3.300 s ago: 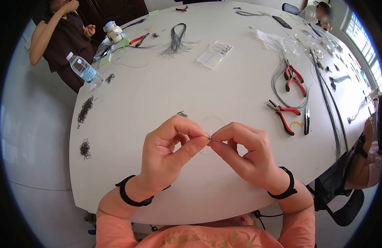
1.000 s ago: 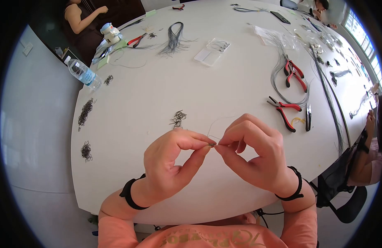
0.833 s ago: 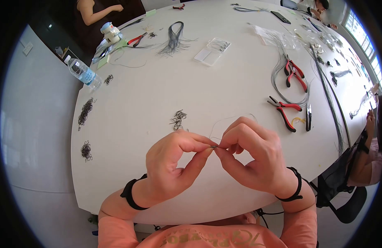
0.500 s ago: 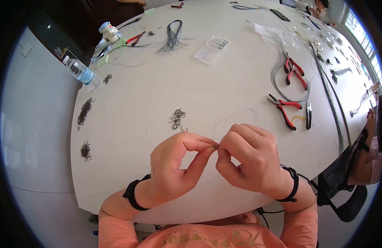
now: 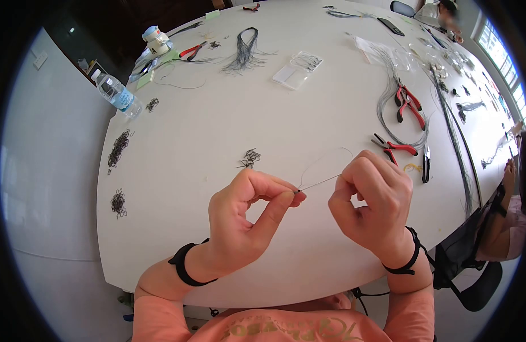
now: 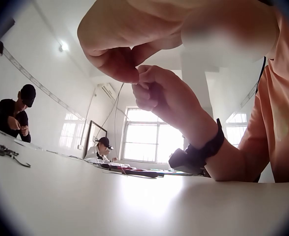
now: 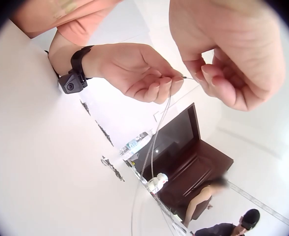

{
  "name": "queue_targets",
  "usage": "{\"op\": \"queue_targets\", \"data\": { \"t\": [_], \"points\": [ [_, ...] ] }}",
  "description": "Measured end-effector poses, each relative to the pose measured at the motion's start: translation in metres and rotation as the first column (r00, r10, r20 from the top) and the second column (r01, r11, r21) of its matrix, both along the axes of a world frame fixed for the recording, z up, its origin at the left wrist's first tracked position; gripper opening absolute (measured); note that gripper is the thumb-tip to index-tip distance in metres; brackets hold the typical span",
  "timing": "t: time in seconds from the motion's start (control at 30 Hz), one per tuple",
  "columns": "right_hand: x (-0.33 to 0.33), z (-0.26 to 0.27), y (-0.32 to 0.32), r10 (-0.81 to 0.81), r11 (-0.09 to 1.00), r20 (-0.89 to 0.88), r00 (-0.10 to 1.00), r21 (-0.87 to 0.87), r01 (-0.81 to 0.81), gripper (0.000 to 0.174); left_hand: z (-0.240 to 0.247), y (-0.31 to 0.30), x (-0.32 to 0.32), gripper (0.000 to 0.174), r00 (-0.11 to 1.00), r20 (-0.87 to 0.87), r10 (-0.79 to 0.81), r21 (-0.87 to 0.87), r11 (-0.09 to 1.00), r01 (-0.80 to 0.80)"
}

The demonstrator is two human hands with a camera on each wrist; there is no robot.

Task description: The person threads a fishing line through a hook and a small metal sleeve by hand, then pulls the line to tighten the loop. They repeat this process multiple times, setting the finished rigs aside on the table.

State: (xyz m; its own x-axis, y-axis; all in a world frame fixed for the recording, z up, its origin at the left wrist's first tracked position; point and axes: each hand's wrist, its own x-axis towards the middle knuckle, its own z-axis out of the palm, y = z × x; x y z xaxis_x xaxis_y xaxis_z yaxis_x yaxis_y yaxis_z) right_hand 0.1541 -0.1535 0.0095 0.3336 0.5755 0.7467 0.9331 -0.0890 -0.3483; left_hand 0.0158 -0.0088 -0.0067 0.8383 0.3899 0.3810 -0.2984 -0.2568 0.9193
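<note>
My left hand (image 5: 240,211) pinches a small dark fish hook (image 5: 298,191) between thumb and index fingertip; most of it is hidden by the fingers. From that pinch a thin grey fishing line (image 5: 321,182) runs taut to my right hand (image 5: 376,202), which grips its end with curled fingers. A loose loop of the line arcs up behind, between the hands. In the right wrist view, long strands of line (image 7: 157,129) hang from the left fingertips. A small pile of dark hooks (image 5: 250,158) lies just beyond the left hand.
More hook piles (image 5: 118,151) lie along the table's left side, near a water bottle (image 5: 117,96). Red-handled pliers (image 5: 395,147), cutters (image 5: 426,164) and a coil of line (image 5: 382,117) lie to the right. A clear plastic case (image 5: 297,70) sits farther back. Other people sit around the table.
My right hand has moved away to the right from the left fingertips, drawing the line out straight between them. The left hand keeps its pinch. A person at the back left has left view.
</note>
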Motion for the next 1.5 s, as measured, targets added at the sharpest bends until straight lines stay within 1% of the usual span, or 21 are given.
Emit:
{"op": "queue_targets", "data": {
  "t": [0.07, 0.23, 0.3, 0.37, 0.43, 0.5, 0.6, 0.63, 0.7, 0.73, 0.97, 1.1, 1.17, 1.2, 1.23, 1.3, 1.33, 1.4, 1.43, 1.5],
  "points": [
    [0.005, 0.003, -0.004, -0.072, 0.997, -0.019, 0.997, -0.002, 0.072, 0.022, 0.0, 0.002, -0.001, 0.007, 1.0, -0.001, 0.0, -0.023, 1.0, 0.0],
    [0.019, 0.008, -0.012, -0.131, 0.991, -0.012, 0.991, 0.038, 0.131, 0.02, 0.002, 0.005, -0.002, 0.006, 1.0, -0.022, -0.007, -0.035, 0.999, 0.007],
    [0.024, 0.01, -0.017, -0.225, 0.972, -0.04, 0.974, 0.054, 0.227, 0.019, 0.002, 0.007, -0.002, 0.007, 0.999, -0.04, -0.019, -0.024, 1.0, 0.018],
    [0.032, 0.011, -0.022, -0.219, 0.97, -0.073, 0.973, 0.087, 0.225, 0.017, 0.002, 0.008, -0.002, 0.007, 1.0, -0.028, -0.014, -0.026, 1.0, 0.013],
    [0.042, 0.014, -0.028, -0.307, 0.942, -0.057, 0.95, 0.127, 0.312, 0.016, 0.003, 0.009, -0.001, 0.007, 1.0, -0.026, -0.012, -0.032, 0.999, 0.011],
    [0.052, 0.015, -0.036, -0.336, 0.93, -0.069, 0.939, 0.131, 0.342, 0.014, 0.003, 0.009, -0.001, 0.007, 1.0, -0.023, -0.009, -0.038, 0.999, 0.008],
    [0.07, 0.013, -0.047, -0.461, 0.866, -0.138, 0.876, 0.145, 0.479, 0.014, 0.003, 0.01, 0.0, 0.007, 1.0, -0.023, 0.001, -0.059, 0.998, -0.002],
    [0.076, 0.012, -0.051, -0.461, 0.866, -0.137, 0.877, 0.145, 0.479, 0.014, 0.003, 0.01, 0.0, 0.008, 1.0, -0.024, 0.007, -0.056, 0.998, -0.008],
    [0.09, 0.01, -0.059, -0.574, 0.8, -0.13, 0.809, 0.124, 0.587, 0.015, 0.002, 0.011, 0.0, 0.008, 1.0, -0.024, 0.012, -0.054, 0.998, -0.013],
    [0.097, 0.008, -0.063, -0.567, 0.792, -0.169, 0.806, 0.156, 0.59, 0.017, 0.002, 0.012, 0.001, 0.008, 1.0, -0.019, 0.015, -0.062, 0.998, -0.016],
    [0.13, 0.003, -0.095, -0.645, 0.723, -0.198, 0.738, 0.154, 0.673, 0.018, 0.002, 0.011, 0.001, 0.008, 1.0, 0.005, 0.022, -0.07, 0.997, -0.021],
    [0.15, -0.003, -0.118, -0.62, 0.712, -0.258, 0.741, 0.21, 0.67, 0.019, 0.002, 0.014, 0.002, 0.008, 1.0, 0.014, 0.028, -0.057, 0.998, -0.027],
    [0.161, -0.005, -0.136, -0.69, 0.653, -0.267, 0.673, 0.172, 0.738, 0.021, 0.001, 0.014, 0.003, 0.008, 0.999, 0.028, 0.037, -0.071, 0.997, -0.034],
    [0.167, -0.006, -0.143, -0.745, 0.607, -0.232, 0.625, 0.152, 0.78, 0.024, 0.002, 0.015, 0.003, 0.008, 0.999, 0.028, 0.036, -0.072, 0.997, -0.034],
    [0.171, -0.008, -0.149, -0.746, 0.606, -0.232, 0.624, 0.152, 0.781, 0.024, 0.003, 0.015, 0.003, 0.007, 0.999, 0.025, 0.038, -0.073, 0.997, -0.037],
    [0.178, -0.011, -0.158, -0.786, 0.551, -0.235, 0.572, 0.153, 0.82, 0.026, 0.003, 0.015, 0.003, 0.007, 0.999, 0.023, 0.038, -0.074, 0.997, -0.036],
    [0.182, -0.013, -0.163, -0.787, 0.55, -0.235, 0.571, 0.153, 0.821, 0.026, 0.002, 0.015, 0.003, 0.007, 0.999, 0.02, 0.038, -0.065, 0.997, -0.037],
    [0.189, -0.017, -0.171, -0.832, 0.492, -0.208, 0.514, 0.15, 0.858, 0.028, 0.002, 0.015, 0.003, 0.008, 0.999, 0.018, 0.038, -0.055, 0.998, -0.037],
    [0.193, -0.019, -0.178, -0.833, 0.491, -0.208, 0.514, 0.151, 0.858, 0.028, 0.002, 0.015, 0.003, 0.008, 0.999, 0.019, 0.039, -0.058, 0.998, -0.038],
    [0.203, -0.023, -0.196, -0.83, 0.469, -0.272, 0.487, 0.13, 0.873, 0.031, 0.002, 0.016, 0.003, 0.007, 0.999, 0.021, 0.04, -0.061, 0.997, -0.039]
  ]
}}
